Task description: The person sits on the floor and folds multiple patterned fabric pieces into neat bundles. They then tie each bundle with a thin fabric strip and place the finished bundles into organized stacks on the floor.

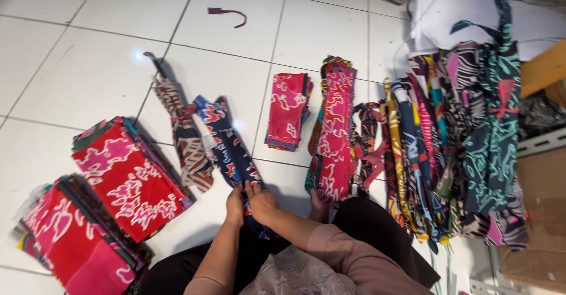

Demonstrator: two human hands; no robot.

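Head view: your left hand (234,205) and right hand (261,203) sit side by side, both pinching the near end of the navy strip (227,142) w/ red-white print. It lies on the white tile floor (88,71), near centre; long axis runs from your hands up-left to the far end. Brown strip (183,133) lies just left of it, roughly parallel. Red fabric stacks (127,177) near left; pink bundle (335,130) to the right.

Open floor (88,41) is left at the upper left, interrupted only by a small fabric scrap (227,14). Passage to the right is blocked by the patterned fabric pile (460,142). The near left is occupied by red folded stacks (127,177).
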